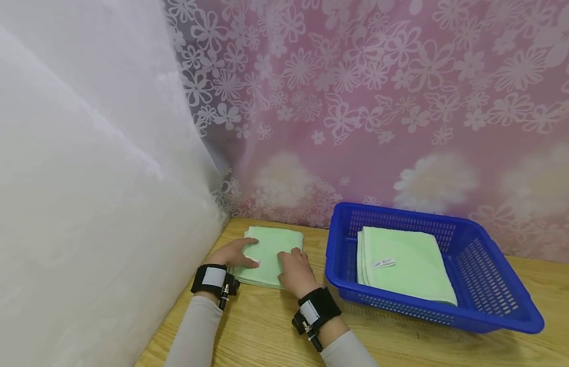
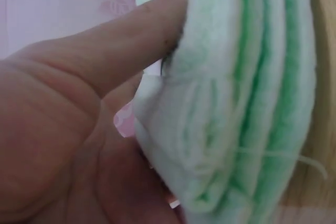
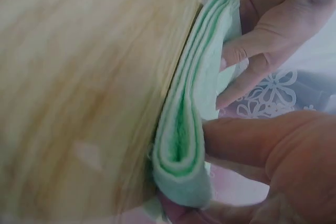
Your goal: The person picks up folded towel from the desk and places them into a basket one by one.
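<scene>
A light green folded towel lies on the table at the left, a small white label on its top face. My left hand rests at its left edge, with thumb and index finger spread over the top. The stacked folds of the towel and a loose thread show in the left wrist view. My right hand pinches the right edge; in the right wrist view its thumb lies on top and a finger is at the rounded fold. The finger's end is partly hidden.
A blue perforated basket stands to the right of the towel. Inside lies another folded green towel with a white label. A pink floral curtain hangs behind the wooden table, and a white sheet borders the left.
</scene>
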A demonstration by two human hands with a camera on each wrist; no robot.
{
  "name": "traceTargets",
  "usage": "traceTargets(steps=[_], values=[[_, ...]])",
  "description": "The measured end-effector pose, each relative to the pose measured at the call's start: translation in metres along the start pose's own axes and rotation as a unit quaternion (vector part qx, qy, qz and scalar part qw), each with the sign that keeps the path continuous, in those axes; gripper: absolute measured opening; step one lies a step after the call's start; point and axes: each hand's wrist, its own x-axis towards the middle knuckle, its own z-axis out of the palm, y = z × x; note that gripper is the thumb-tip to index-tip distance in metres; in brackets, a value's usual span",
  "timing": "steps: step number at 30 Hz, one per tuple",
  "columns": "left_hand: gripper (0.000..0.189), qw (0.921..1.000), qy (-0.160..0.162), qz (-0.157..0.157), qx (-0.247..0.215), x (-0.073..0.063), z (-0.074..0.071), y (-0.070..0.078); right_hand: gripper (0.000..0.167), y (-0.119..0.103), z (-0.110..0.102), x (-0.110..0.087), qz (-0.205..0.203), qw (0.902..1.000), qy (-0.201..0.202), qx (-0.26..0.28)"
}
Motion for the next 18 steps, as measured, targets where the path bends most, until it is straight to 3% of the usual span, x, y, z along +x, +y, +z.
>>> traceTargets(steps=[7, 18], values=[[0.068, 1.0000, -0.001, 0.001, 0.006, -0.0002, -0.0001, 0.0004, 0.040, -0.0006, 0.0000, -0.0002, 0.011, 0.9993, -0.023, 0.028], [0.065, 0.9996, -0.001, -0.021, 0.020, -0.0054, 0.0005, 0.0061, 0.015, -0.0083, -0.0076, -0.0087, 0.008, 0.9987, -0.049, -0.013]])
